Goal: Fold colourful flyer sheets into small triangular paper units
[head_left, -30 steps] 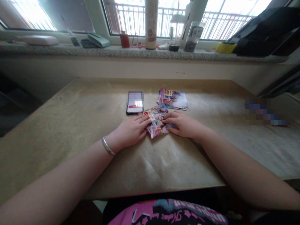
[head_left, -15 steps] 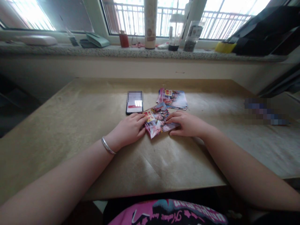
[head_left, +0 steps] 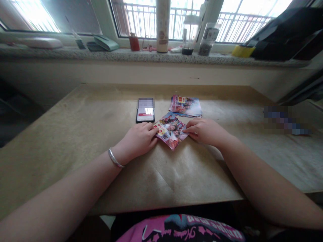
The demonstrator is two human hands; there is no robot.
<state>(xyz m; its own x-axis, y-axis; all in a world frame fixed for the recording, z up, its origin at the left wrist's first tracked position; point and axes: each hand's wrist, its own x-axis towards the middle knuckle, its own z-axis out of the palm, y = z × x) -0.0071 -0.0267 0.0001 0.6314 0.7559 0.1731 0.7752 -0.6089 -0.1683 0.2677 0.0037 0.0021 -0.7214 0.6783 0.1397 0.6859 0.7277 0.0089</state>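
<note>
At the brown table's point(head_left: 75, 134) middle, the left hand point(head_left: 140, 138), grip loosely open, presses a colourful folded paper leaflet point(head_left: 172, 133); the right hand's point(head_left: 207, 131) grip pinches its right corner.

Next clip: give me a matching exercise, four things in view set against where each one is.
Things:
1 folded leaflet
2 phone
3 leaflet stack
4 bracelet

Places:
A on the left wrist
B between the left hand and the right hand, touched by both
C lying flat, just beyond the right hand's fingertips
D screen lit, just beyond the left hand's fingertips

Pairs: 1-B, 2-D, 3-C, 4-A
</note>
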